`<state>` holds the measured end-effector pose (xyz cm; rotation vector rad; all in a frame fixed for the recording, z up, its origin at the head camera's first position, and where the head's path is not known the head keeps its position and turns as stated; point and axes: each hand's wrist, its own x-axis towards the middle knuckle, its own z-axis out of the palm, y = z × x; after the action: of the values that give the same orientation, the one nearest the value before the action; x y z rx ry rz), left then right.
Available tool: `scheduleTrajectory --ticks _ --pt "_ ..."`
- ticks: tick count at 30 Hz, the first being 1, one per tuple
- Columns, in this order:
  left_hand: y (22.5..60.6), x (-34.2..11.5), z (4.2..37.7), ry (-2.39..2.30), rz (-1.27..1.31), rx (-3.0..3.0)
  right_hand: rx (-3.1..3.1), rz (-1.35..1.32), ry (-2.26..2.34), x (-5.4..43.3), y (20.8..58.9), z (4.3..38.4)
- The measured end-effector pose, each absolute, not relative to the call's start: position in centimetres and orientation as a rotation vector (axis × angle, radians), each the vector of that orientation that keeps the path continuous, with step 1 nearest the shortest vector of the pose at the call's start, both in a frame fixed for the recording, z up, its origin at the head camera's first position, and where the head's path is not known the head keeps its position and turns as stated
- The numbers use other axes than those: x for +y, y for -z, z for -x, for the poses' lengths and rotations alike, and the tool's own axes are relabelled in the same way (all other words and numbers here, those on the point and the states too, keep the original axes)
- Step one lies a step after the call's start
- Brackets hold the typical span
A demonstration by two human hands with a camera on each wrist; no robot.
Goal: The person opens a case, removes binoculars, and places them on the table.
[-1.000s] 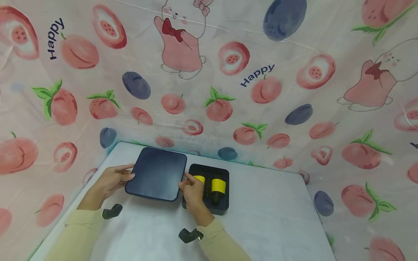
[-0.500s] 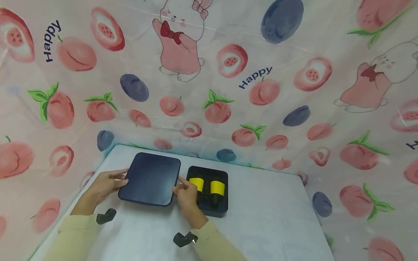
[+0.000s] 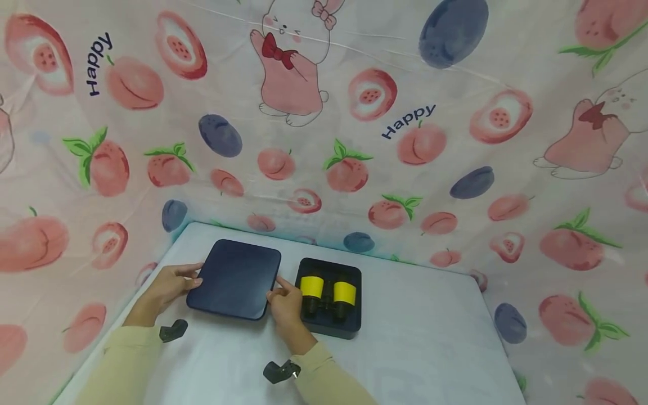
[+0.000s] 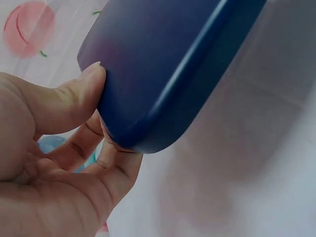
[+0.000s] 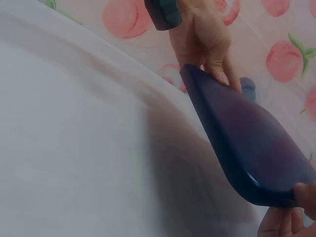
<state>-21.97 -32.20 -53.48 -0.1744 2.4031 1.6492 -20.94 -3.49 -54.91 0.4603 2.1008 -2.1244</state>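
A dark blue square lid (image 3: 234, 279) with rounded corners is held raised over the left part of the table, its smooth top facing up. At its left edge my left hand (image 3: 171, 287) grips it, thumb (image 4: 84, 98) on top and fingers underneath. My right hand (image 3: 287, 306) pinches the opposite edge, and only its fingertips (image 5: 306, 197) show in the right wrist view. Just right of that hand stands an open dark box (image 3: 329, 331). Yellow-and-black binoculars (image 3: 345, 295) lie in it, both barrels visible.
The white tabletop (image 3: 420, 337) extends right of the box and toward me. A fruit-and-rabbit printed curtain (image 3: 304, 140) hangs close along the table's back and sides. Each wrist carries a small black camera mount (image 3: 174, 331).
Both hands have carried the lid leftward and slightly toward me, away from the box. The binoculars, partly covered by the right hand before, now show fully.
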Motion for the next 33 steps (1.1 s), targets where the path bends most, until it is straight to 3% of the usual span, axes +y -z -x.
scheduleTrajectory --ticks 17,33 --pt "55.2 -33.7 22.0 -1.602 0.240 2.503 2.228 -0.375 2.038 -6.1 56.4 21.3" --pt "56.9 -32.4 22.3 -1.531 0.304 2.620 2.426 -0.398 1.868 -6.9 59.0 20.9"
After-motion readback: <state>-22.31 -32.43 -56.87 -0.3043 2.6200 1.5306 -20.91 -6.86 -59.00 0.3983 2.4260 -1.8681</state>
